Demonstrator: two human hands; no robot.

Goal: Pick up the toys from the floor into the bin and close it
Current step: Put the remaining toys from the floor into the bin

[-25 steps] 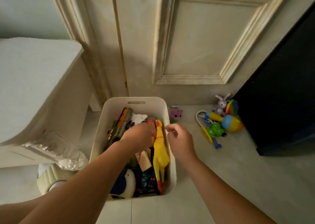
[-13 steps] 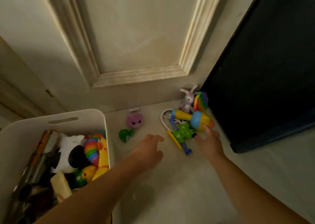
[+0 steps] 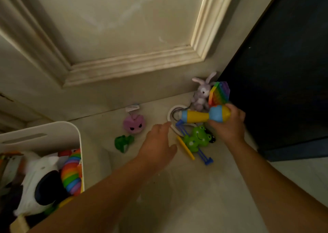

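Crowding bin [image 3: 58,135]: plush [image 3: 33,177] (rainbow toy [image 3: 71,172]).

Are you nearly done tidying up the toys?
Not quite. Done: the bin holds several toys, such as the rainbow coil. In hand: the right hand grips the yellow and blue toy; the left hand reaches out open, holding nothing. Left: the bunny, rainbow pad, green frog, pink toy and small green toy lie on the floor, and the bin is not closed.
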